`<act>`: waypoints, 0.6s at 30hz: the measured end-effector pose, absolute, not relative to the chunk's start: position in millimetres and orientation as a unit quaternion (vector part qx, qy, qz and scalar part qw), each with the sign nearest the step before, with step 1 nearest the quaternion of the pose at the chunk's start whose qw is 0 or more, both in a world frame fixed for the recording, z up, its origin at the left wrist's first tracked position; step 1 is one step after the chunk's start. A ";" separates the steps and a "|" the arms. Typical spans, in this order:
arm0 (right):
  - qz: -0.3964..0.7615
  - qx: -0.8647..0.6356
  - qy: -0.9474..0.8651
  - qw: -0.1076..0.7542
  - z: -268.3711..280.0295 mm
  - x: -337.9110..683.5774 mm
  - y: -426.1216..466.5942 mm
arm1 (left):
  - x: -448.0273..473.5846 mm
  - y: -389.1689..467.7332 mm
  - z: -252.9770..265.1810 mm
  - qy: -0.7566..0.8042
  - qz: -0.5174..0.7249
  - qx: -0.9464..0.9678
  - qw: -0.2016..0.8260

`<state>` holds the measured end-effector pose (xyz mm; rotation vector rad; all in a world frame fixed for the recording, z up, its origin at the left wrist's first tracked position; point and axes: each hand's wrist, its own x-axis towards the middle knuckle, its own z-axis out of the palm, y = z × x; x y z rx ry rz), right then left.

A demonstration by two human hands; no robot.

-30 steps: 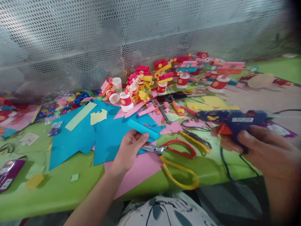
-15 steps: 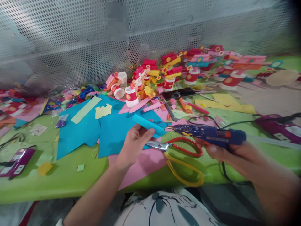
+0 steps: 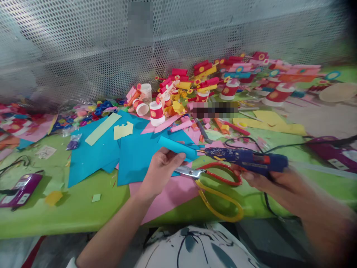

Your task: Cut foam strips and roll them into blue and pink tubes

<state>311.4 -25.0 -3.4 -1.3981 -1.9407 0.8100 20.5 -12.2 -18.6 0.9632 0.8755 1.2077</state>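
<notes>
left hand (image 3: 160,169) pinching rolled blue paper tube (image 3: 178,147), frame centre; light, crushable, best held mid-roll | right hand (image 3: 267,180) wrapped round glue gun (image 3: 245,158), nozzle at tube end | scissors (image 3: 216,186) between | paper crafts (image 3: 212,80) upper centre

Counts: two hands, left hand (image 3: 160,169) and right hand (image 3: 267,180). One rolled blue paper tube (image 3: 178,147). One blue glue gun (image 3: 247,158). One pair of scissors (image 3: 216,186) with one red and one yellow loop. Two purple boxes, one at left (image 3: 21,190), one at right (image 3: 333,152). One pink sheet (image 3: 170,195). Blue sheets (image 3: 92,152) overlap, at least two. One green strip (image 3: 102,128). Small red-and-white cups (image 3: 156,113): several, too cluttered to count. One green desk (image 3: 69,212).
</notes>
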 end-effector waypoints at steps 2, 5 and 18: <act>0.296 -0.514 -0.746 0.302 -8.3 315.5 -23.2 | 20.2 -12.0 -18.7 0.382 0.525 0.423 0.632; 0.294 -0.521 -0.742 0.302 -12.4 317.5 -23.6 | 20.1 -11.9 -19.3 0.379 0.528 0.424 0.631; 0.280 -0.523 -0.751 0.291 -13.4 320.9 -25.5 | 21.0 -13.6 -14.2 0.369 0.530 0.410 0.644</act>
